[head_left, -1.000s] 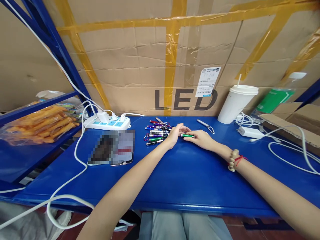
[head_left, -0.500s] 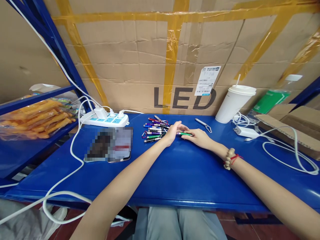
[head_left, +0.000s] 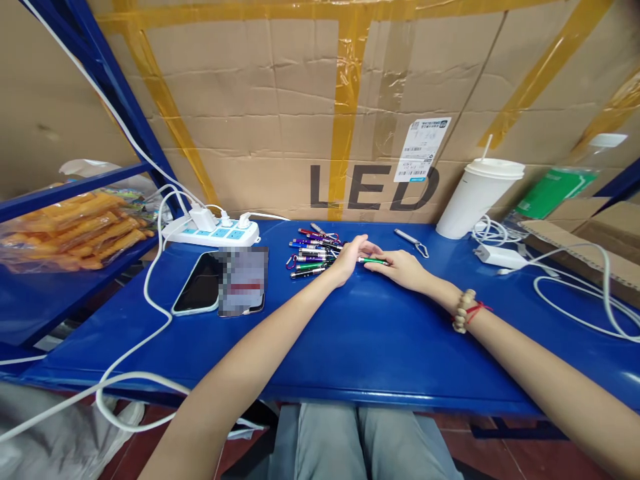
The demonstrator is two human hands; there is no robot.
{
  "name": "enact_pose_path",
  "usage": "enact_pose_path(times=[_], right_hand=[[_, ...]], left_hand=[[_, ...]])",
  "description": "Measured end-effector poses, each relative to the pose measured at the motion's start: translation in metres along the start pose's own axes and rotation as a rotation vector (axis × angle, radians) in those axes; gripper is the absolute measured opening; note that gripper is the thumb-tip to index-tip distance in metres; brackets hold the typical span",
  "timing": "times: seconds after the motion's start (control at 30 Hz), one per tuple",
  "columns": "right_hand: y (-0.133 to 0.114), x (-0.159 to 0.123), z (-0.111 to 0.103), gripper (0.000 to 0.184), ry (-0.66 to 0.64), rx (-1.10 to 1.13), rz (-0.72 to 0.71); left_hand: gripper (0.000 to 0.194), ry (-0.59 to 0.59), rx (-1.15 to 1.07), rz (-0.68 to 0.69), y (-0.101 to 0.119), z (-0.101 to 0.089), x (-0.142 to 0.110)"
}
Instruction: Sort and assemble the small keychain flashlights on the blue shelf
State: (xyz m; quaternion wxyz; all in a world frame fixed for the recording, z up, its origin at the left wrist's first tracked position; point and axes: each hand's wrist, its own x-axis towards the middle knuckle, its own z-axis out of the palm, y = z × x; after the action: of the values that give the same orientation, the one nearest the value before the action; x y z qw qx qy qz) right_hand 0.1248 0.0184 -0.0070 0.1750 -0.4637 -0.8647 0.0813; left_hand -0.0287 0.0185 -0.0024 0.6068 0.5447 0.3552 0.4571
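Blue worktop [head_left: 345,360] spreads nearest you; take its middle as the centre of your clock. Your beaded bracelet [head_left: 463,311] sits at three, on the right wrist.

Further out, your right hand [head_left: 407,270] reaches in from two o'clock with its fingers closed on a green penlight [head_left: 376,261], which lies low between your hands, just past twelve. Your left hand [head_left: 347,262] is at twelve, beside the heap, half curled with the palm turned inward; you can't tell from here whether it grips anything. Very little has changed over the last second: both hands keep almost the same pose, and the green penlight stays under the right fingers. That reads as a pause or a fine adjustment rather than a carry.

At eleven, touching or almost touching your left hand, is the heap of penlights [head_left: 309,273], red, purple, blue, green and black, some with clips. Two phones [head_left: 199,287] lie side by side at ten, with the white power strip [head_left: 215,235] beyond them. A silver penlight [head_left: 407,237] with a clip lies apart from the heap, at one.

Farther still, the lidded white cup [head_left: 473,200] leans at two, and the taped carton [head_left: 290,133] stands behind at twelve.
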Motion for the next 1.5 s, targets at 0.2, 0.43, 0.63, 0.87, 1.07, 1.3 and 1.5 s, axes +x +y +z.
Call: enact_pose_path(times=[0.2, 0.43, 0.63, 0.87, 1.07, 1.3, 1.5], right_hand=[[0.001, 0.001, 0.001, 0.041, -0.009, 0.032, 0.006], [-0.001, 0.0, 0.0, 0.04, -0.017, 0.051, -0.022], [0.003, 0.0, -0.001, 0.034, -0.019, 0.076, -0.072], [0.006, 0.0, -0.001, 0.033, -0.04, 0.126, -0.075], [0.005, 0.001, 0.001, 0.034, -0.024, 0.112, -0.068], [-0.001, -0.001, -0.001, 0.032, 0.011, 0.104, -0.088], [0.005, -0.002, -0.006, 0.028, 0.095, 0.017, -0.044]], left_hand=[[0.045, 0.0, 0.013, -0.017, 0.001, 0.001, -0.002], [0.047, 0.0, 0.027, -0.036, 0.006, 0.001, -0.004], [0.048, 0.015, -0.066, -0.067, 0.01, 0.0, -0.004], [0.048, 0.001, -0.119, -0.088, 0.012, -0.001, -0.004], [0.046, 0.012, -0.096, -0.09, 0.012, -0.001, -0.005], [0.034, 0.114, -0.028, 0.016, 0.006, 0.002, -0.005], [0.016, 0.339, 0.456, 0.493, 0.009, 0.01, -0.025]])
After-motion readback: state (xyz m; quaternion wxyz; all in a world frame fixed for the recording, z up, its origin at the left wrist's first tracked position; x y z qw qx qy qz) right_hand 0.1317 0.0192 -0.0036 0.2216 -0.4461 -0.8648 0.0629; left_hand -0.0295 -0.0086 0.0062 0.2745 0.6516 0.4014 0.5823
